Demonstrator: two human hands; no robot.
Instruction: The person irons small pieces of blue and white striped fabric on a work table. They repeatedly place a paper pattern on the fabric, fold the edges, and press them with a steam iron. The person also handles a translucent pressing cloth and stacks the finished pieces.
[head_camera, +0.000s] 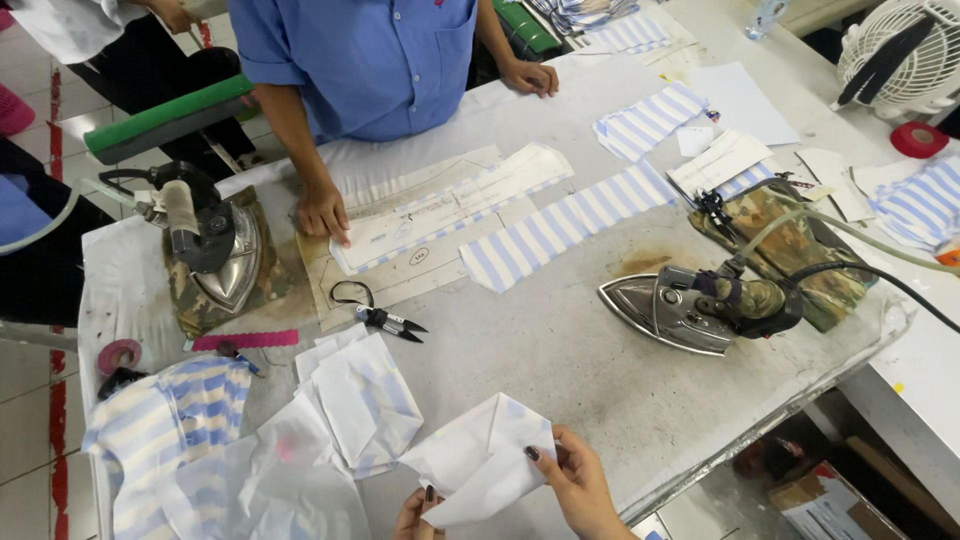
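My left hand (417, 516) is mostly cut off by the bottom edge; only fingertips show, partly behind the white folded piece (480, 460) I hold. My right hand (580, 490) loses its wrist there too. Across the ironing table (560, 350), the co-worker in the blue shirt (365, 55) is cut off above the chest. The fan (905, 50) at the far right corner is clipped.

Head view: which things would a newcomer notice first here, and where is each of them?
Two metal steam irons stand out: one iron lies at the right of the grey table, the other iron rests on a camouflage pad at the left. At the bottom edge, the left hand and right hand hold a folded white fabric piece. Across the table, a person in a blue shirt presses a hand on striped blue-and-white strips.
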